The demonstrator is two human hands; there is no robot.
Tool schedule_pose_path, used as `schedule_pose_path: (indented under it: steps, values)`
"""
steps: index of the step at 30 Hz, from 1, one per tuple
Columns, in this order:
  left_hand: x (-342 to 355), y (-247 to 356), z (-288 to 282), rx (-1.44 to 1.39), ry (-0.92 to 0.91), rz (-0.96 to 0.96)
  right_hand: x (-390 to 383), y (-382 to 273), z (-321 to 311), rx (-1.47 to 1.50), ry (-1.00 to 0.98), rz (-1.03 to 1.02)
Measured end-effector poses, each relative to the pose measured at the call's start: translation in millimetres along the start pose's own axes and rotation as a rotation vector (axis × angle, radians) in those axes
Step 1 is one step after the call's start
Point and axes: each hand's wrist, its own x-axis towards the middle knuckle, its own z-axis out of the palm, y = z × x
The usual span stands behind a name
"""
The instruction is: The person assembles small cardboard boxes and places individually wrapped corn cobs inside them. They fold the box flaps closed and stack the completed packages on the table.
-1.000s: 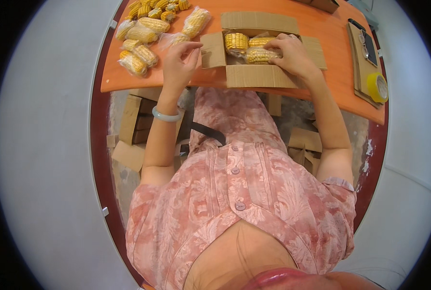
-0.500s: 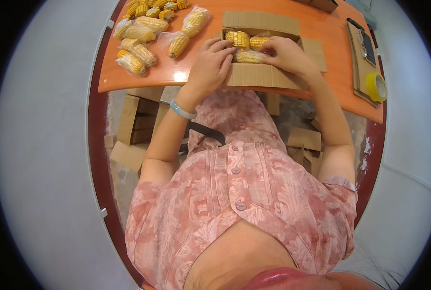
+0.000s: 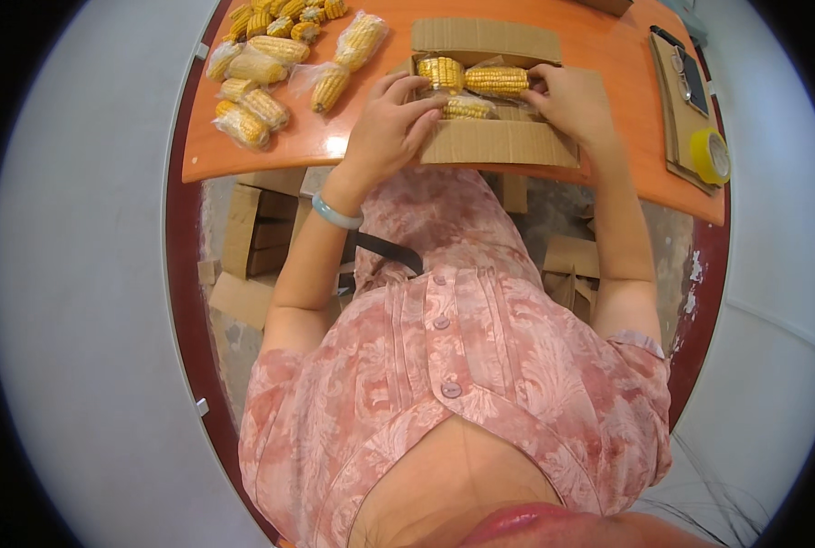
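An open cardboard box [image 3: 499,143] stands near the table's front edge with its flaps folded out. Inside lie a short piece of corn [image 3: 441,71] at the back left, a longer corn cob [image 3: 497,81] beside it, and a wrapped cob [image 3: 468,108] in front, all in clear plastic. My left hand [image 3: 382,123] rests over the box's left end, fingers spread, their tips by the left ends of the corn. At the right end, my right hand [image 3: 567,102] reaches in with fingers apart, fingertips touching the end of the longer cob.
Several wrapped corn cobs [image 3: 255,66] lie on the orange table [image 3: 325,146] at the left, with cut corn pieces [image 3: 284,23] behind. At the right are flat cardboard [image 3: 672,119], glasses [image 3: 680,68], a dark phone [image 3: 695,87] and yellow tape [image 3: 710,156]. Cardboard boxes [image 3: 243,228] sit below.
My right hand has drawn back from above the corn to the box's right end, uncovering the longer cob. My left hand stays at the left end.
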Motion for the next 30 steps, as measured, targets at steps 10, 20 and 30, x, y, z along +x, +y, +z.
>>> schedule_pose_path:
  steps: [10, 20, 30]
  values:
    - [-3, 1, 8, 0.017, 0.067, -0.006, 6, 9, 26, 0.118, 0.043, -0.076]
    - [-8, -21, -25, -0.003, 0.313, -0.04, -4, -21, -7, -0.007, 0.176, -0.133]
    - [-36, -99, -40, 0.344, 0.176, -0.411, -9, -64, 7, 0.196, 0.103, -0.314]
